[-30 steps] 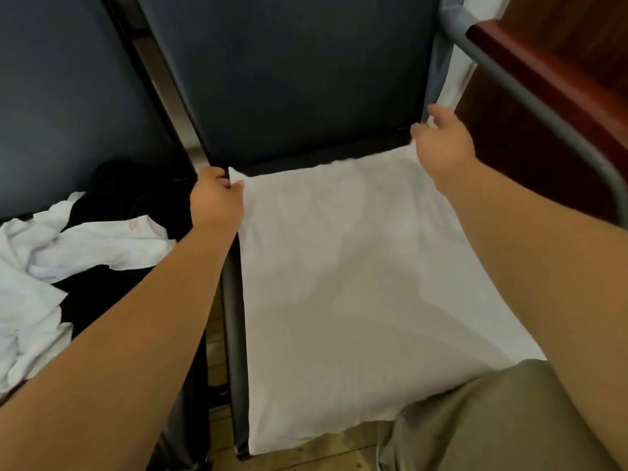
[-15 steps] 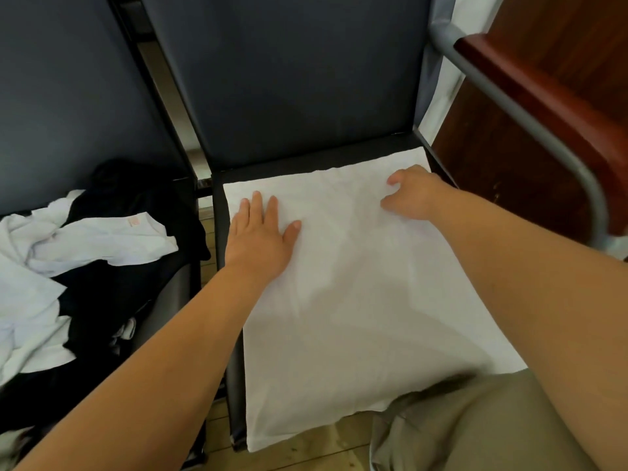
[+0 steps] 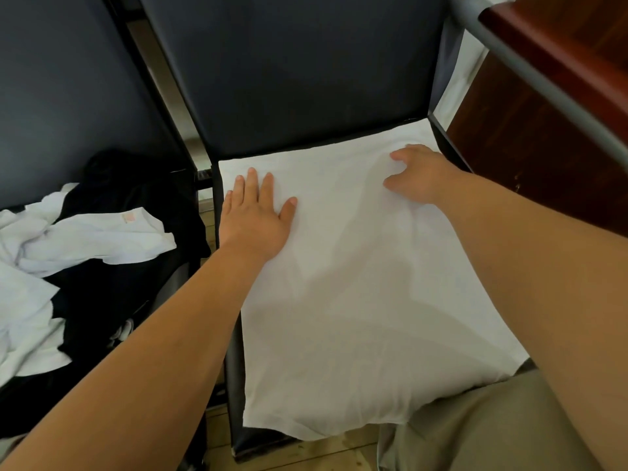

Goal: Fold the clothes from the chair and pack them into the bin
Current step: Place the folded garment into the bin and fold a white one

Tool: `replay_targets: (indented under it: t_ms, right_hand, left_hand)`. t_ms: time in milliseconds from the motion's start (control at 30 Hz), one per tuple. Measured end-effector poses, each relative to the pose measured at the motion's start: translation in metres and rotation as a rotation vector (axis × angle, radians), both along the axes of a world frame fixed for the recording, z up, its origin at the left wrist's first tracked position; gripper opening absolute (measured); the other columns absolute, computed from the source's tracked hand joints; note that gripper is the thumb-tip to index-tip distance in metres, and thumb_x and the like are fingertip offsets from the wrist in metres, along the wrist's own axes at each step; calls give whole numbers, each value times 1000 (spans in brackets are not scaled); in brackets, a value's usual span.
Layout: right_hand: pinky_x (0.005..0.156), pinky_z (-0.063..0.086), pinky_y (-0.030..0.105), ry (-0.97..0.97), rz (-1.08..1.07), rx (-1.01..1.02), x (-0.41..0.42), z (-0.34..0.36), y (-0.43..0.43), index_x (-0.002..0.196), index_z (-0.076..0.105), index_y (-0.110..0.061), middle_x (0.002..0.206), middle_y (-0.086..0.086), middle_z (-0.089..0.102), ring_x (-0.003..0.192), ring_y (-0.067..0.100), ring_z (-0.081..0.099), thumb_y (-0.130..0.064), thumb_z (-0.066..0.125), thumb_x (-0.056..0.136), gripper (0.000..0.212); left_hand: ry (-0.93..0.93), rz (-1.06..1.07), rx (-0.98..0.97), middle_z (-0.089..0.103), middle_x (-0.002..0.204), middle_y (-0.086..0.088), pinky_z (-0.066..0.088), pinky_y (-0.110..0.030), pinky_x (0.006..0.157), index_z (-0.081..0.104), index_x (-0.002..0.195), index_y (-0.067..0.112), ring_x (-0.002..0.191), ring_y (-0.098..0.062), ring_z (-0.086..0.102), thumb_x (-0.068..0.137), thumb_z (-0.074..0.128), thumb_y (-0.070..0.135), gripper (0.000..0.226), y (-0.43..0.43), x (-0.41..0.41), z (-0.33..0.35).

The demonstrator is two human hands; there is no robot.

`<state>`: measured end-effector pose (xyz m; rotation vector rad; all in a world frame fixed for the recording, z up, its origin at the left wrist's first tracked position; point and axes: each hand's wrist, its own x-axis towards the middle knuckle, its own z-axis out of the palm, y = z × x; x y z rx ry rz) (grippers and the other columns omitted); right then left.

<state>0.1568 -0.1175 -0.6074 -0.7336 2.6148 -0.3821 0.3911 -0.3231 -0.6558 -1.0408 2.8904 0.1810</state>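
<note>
A white garment [image 3: 356,300] lies spread flat over the seat of a dark chair [image 3: 306,73] in front of me. My left hand [image 3: 256,215] presses flat on its upper left part, fingers straight. My right hand [image 3: 418,173] rests on the upper right part near the back edge, fingers loosely bent on the cloth. On the seat of a second dark chair to the left lies a heap of white clothes [image 3: 78,236] and black clothes [image 3: 112,290]. No bin is in view.
A reddish wooden piece of furniture [image 3: 543,107] with a grey metal rail [image 3: 550,96] stands close on the right. My knee in olive cloth [image 3: 475,426] touches the garment's near edge. Wooden floor [image 3: 306,453] shows below.
Both hands let go of the garment's far corners and came down onto it. The left hand now lies flat on the cloth, the right rests near the back right.
</note>
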Motion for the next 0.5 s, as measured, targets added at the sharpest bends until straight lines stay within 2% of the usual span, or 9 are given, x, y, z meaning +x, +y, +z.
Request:
replay_targets:
  t_ms: [267, 400, 500]
  right_hand:
    - [122, 31, 35, 7, -18, -60, 2, 2, -3, 163, 41, -31, 175, -9, 20, 158, 23, 28, -42, 62, 102, 66]
    - [119, 34, 33, 25, -37, -51, 6, 9, 2, 165, 38, -28, 177, -7, 17, 157, 23, 30, -40, 60, 105, 65]
    - [100, 47, 31, 18, -80, -99, 17, 27, 6, 162, 42, -28, 172, -3, 30, 140, 26, 50, -37, 59, 105, 60]
  left_hand:
    - [13, 2, 2, -12, 177, -3, -1, -45, 133, -2, 170, 26, 164, -25, -10, 103, 4, 73, 82, -2, 0, 0]
    - [-42, 18, 44, -15, 177, -5, -3, -46, 133, -4, 170, 24, 163, -27, -13, 104, 7, 71, 82, -2, -4, 6]
    - [13, 61, 125, -15, 177, -8, -5, -45, 132, -5, 170, 20, 163, -28, -14, 105, 13, 72, 85, 5, 0, 21]
